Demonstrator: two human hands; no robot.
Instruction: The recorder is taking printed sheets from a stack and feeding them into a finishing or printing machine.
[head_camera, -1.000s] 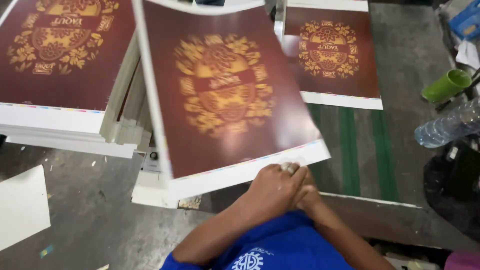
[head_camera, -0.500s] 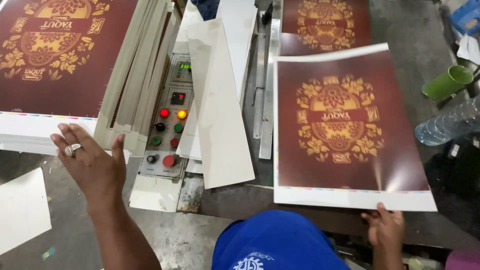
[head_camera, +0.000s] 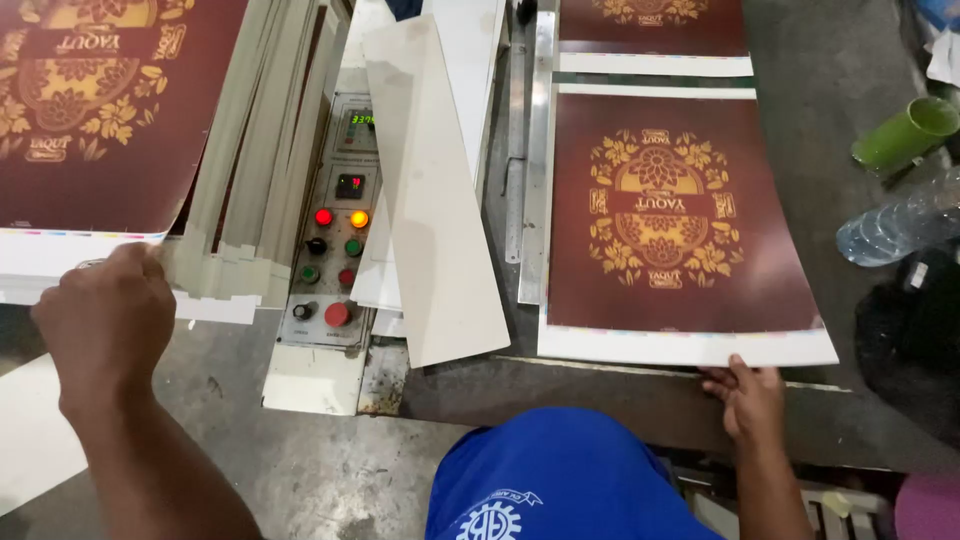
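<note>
maroon printed sheet (head_camera: 670, 225) looks thin, floppy; right hand (head_camera: 748, 395) fingers spread on its near edge, left hand (head_camera: 105, 325) curled on the stack (head_camera: 90, 270).

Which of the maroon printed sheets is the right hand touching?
The full sheet lying flat right of the control panel; the right hand rests at its near white edge. The others lie farther back or far left.
</note>
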